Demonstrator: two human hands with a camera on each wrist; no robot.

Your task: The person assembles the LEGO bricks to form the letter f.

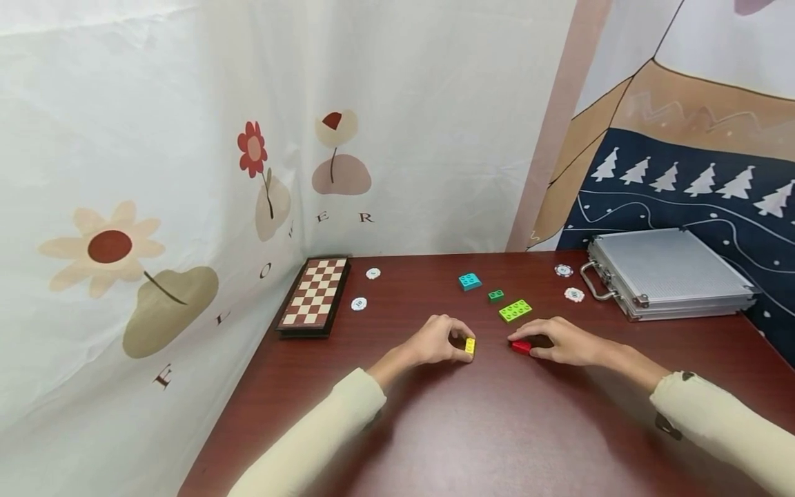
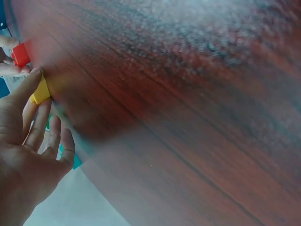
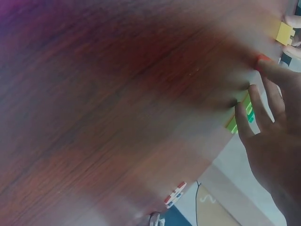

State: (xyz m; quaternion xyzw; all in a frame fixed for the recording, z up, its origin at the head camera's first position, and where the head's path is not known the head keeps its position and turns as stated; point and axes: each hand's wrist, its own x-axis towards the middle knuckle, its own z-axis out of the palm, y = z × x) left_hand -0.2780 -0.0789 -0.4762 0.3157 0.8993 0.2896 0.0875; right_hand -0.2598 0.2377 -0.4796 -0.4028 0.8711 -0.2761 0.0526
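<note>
My left hand (image 1: 439,339) pinches a yellow toy brick (image 1: 470,346) between thumb and fingers, close over the table. In the left wrist view the yellow brick (image 2: 41,91) sits between the thumb and a fingertip, other fingers spread. To the right, my right hand (image 1: 562,341) holds a red toy brick (image 1: 522,347) between thumb and fingers. Only a bit of the red brick (image 3: 262,58) shows past the fingers in the right wrist view. A gap separates the two bricks. Just beyond the hands lie a lime brick (image 1: 515,310), a small green brick (image 1: 495,295) and a turquoise brick (image 1: 470,281).
A checkered game board (image 1: 314,293) lies at the table's far left. Nearby are poker chips (image 1: 359,304), with more chips (image 1: 574,295) on the right. A silver case (image 1: 673,269) with its handle toward the hands occupies the back right. Printed curtains (image 1: 428,138) border the dark red table (image 1: 472,428).
</note>
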